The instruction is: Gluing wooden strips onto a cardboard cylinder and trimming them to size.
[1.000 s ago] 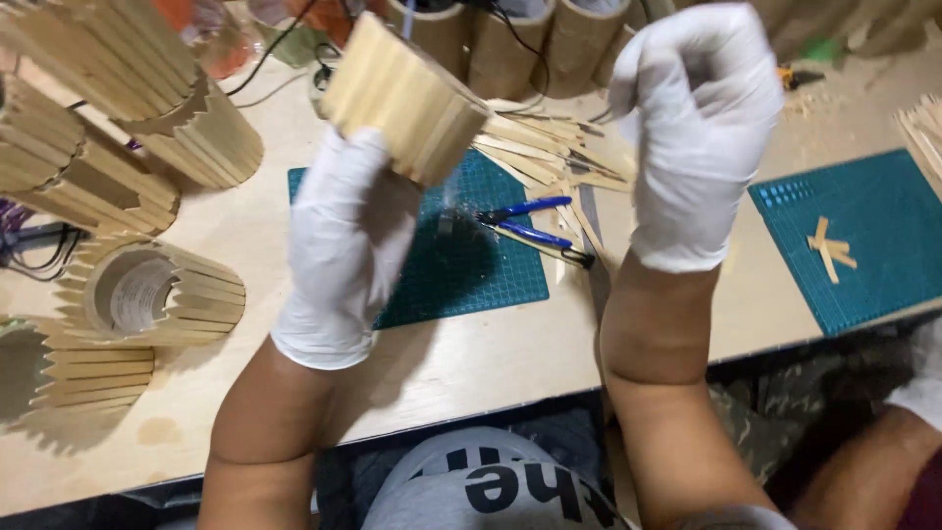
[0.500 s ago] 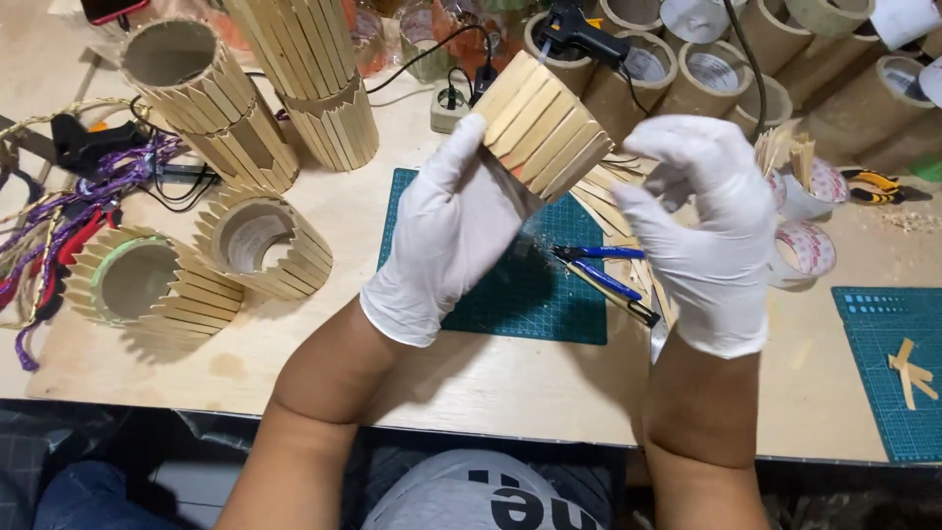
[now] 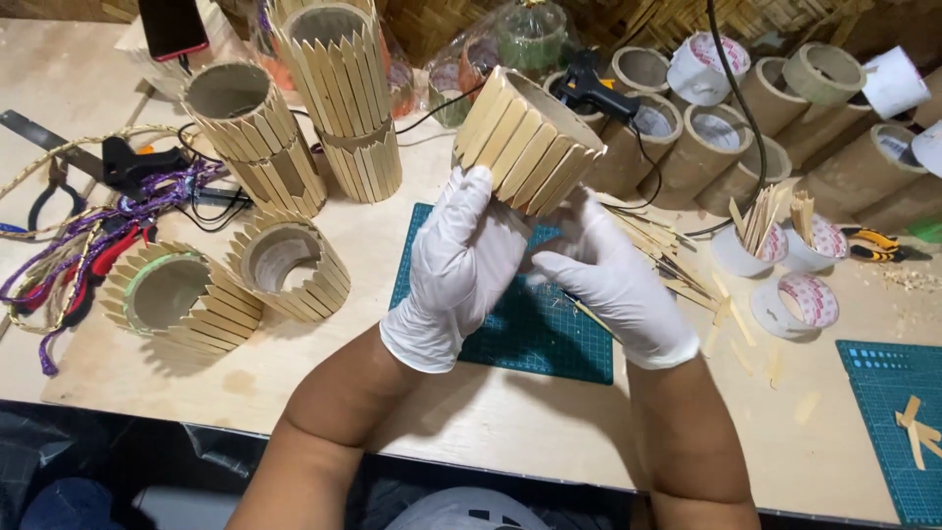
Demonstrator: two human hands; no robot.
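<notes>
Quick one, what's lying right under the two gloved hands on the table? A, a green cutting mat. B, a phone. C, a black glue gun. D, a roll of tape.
A: the green cutting mat lies directly beneath the left hand and right hand, which hold up a stick-covered tube.

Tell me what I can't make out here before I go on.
Head view only:
- Underside of the stick-clad tube: hidden by the left hand and right hand.
- Middle of the green cutting mat: covered by both hands.
- Second mat: cut off by the right edge.
</notes>
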